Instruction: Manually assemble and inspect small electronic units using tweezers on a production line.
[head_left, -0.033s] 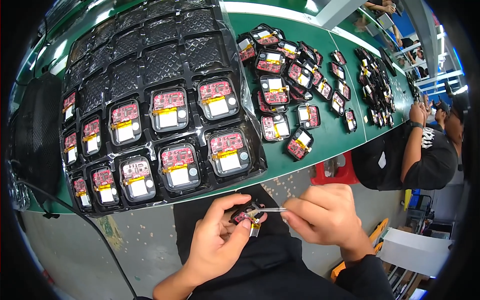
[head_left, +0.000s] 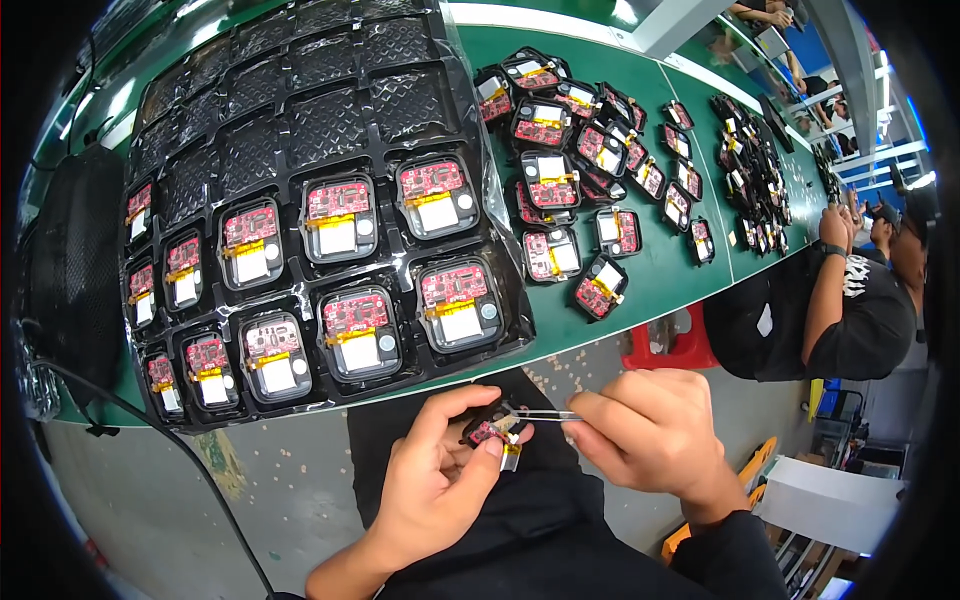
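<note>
A long green table [head_left: 650,275] crosses a workshop with a grey floor [head_left: 300,490] strewn with pale specks. At its far left stands 1 black mesh-sided object [head_left: 75,260]; 1 black cable [head_left: 205,475] runs down past the table edge. Next comes 1 black compartment tray [head_left: 325,125], holding 11 open-cased units [head_left: 457,305]: 5 in the nearest row, 5 behind, 1 in the row beyond.

Below the table edge, above the lap, the left hand [head_left: 435,480] grasps 1 black-cased red circuit unit [head_left: 485,432] between thumb and fingers, tilted. To its right, the right hand [head_left: 650,430] pinches 1 pair of metal tweezers [head_left: 548,415], tips at the unit; I cannot tell whether they grip anything.

Right of the tray lies 1 pile of loose units [head_left: 550,185], overlapping too much to count; farther right, 1 more heap [head_left: 755,180]. Beyond the edge are 1 red stool [head_left: 690,350] and, close by, 1 co-worker in black [head_left: 870,325].
</note>
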